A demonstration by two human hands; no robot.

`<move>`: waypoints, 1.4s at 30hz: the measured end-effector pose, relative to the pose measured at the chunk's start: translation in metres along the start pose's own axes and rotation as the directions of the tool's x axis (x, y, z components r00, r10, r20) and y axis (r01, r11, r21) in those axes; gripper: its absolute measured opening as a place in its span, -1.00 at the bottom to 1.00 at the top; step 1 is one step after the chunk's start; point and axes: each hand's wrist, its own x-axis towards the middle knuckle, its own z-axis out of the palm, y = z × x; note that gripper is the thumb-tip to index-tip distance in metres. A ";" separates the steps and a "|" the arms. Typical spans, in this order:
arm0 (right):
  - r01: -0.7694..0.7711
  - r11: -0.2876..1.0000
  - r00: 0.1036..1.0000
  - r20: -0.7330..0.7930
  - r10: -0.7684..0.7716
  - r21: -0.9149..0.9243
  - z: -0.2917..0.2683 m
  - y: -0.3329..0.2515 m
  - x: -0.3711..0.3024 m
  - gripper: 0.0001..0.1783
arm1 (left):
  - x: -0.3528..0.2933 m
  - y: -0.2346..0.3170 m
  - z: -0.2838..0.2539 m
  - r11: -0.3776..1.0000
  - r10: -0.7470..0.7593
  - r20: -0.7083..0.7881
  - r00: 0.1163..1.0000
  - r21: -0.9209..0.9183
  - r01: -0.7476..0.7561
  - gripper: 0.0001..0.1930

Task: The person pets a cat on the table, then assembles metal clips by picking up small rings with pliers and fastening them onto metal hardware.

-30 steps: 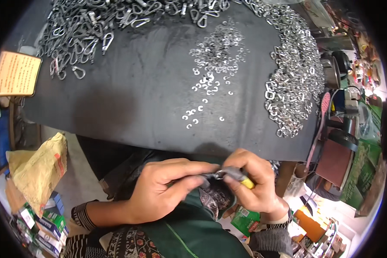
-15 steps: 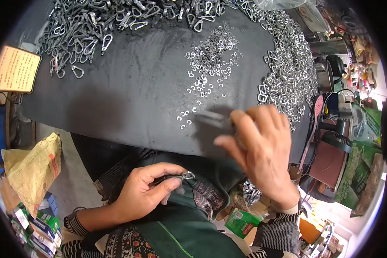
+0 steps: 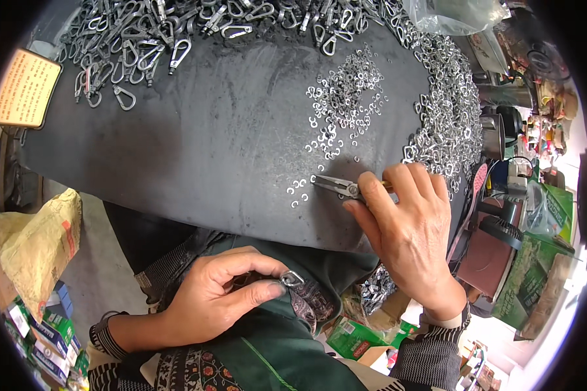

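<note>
Pinching a small metal clip (image 3: pixel 292 279) in closed left hand (image 3: pixel 223 294) fingers at lap; right hand (image 3: pixel 407 228) grips pliers (image 3: pixel 338 185) over split rings (image 3: pixel 299 193) on worktop (image 3: pixel 195 150). Rings: light, stiff, slippery; best nipped at rim.

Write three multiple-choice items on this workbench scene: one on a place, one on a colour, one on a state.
1. Where do the pliers' tips point?
A. at the small open rings on the mat
B. into the plastic bag
C. at the yellow card

2. What colour is the mat?
A. white
B. dark grey
C. red

3. What is the left hand doing?
A. lying flat and empty
B. pinching a small metal link between thumb and forefinger
C. gripping the pliers

Answers:
1 A, the tips lie beside the loose rings at the mat's near edge.
2 B, the surface under the metal parts is dark grey.
3 B, the link sits at the thumb tip, while the right hand holds the pliers.
</note>
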 end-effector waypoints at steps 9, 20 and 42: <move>0.291 0.894 0.957 -0.120 -0.265 0.341 -0.017 0.004 -0.013 -0.61 | 0.010 0.017 0.001 0.981 -0.111 0.019 0.994 -0.155 0.112 -0.86; 0.244 0.866 0.968 -0.160 -0.192 0.437 -0.008 0.005 -0.037 -0.62 | 0.011 0.013 0.013 0.994 -0.041 0.030 0.999 -0.097 0.043 -0.85; -0.446 0.865 0.851 -0.190 0.490 0.230 0.050 0.060 -0.043 -0.80 | 0.016 -0.066 0.005 0.956 -0.244 -0.092 0.965 -0.190 0.223 -0.66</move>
